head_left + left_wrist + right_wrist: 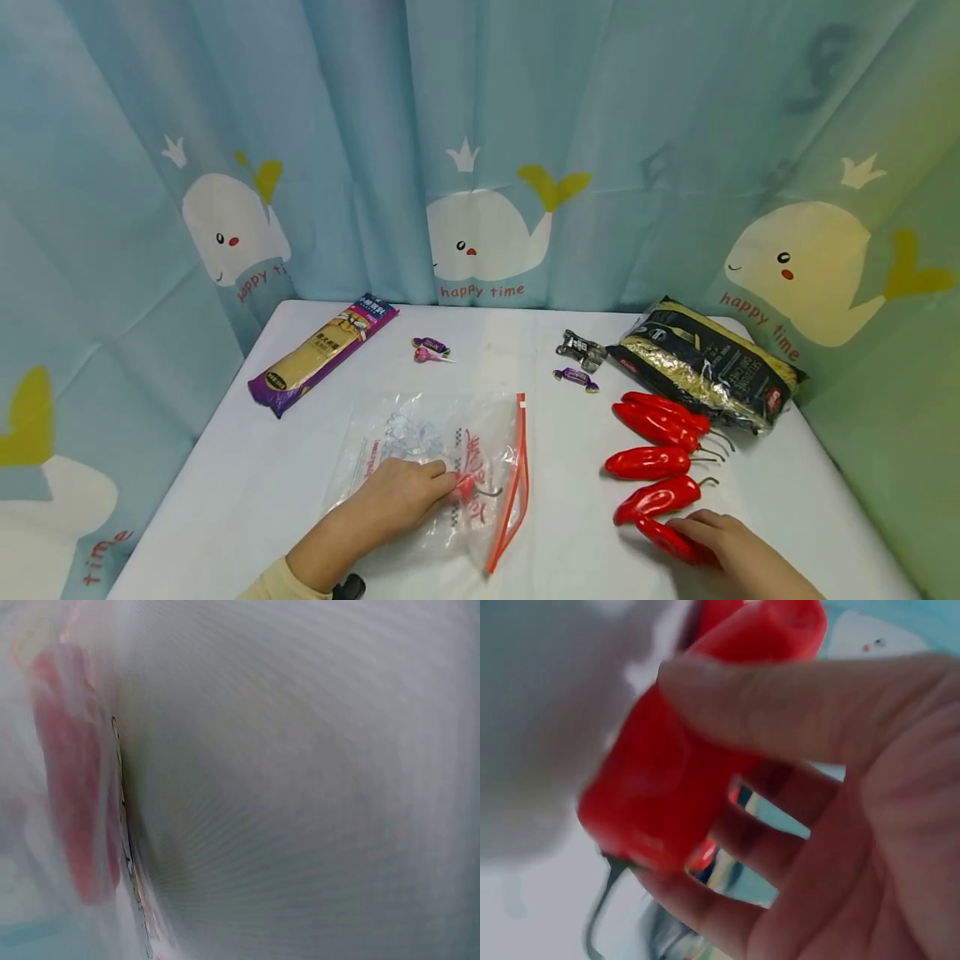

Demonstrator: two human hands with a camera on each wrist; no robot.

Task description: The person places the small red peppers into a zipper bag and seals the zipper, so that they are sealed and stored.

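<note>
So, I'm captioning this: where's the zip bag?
In the head view, the zip bag lies mostly left of centre, partly under the left hand, left of the loose red peppers.

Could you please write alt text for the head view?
A person's right hand grips the nearest of five loose red peppers on a white table; the left hand touches a clear bag with another pepper in it. Farther back are sweets and two packets, before a whale-print curtain.
</note>
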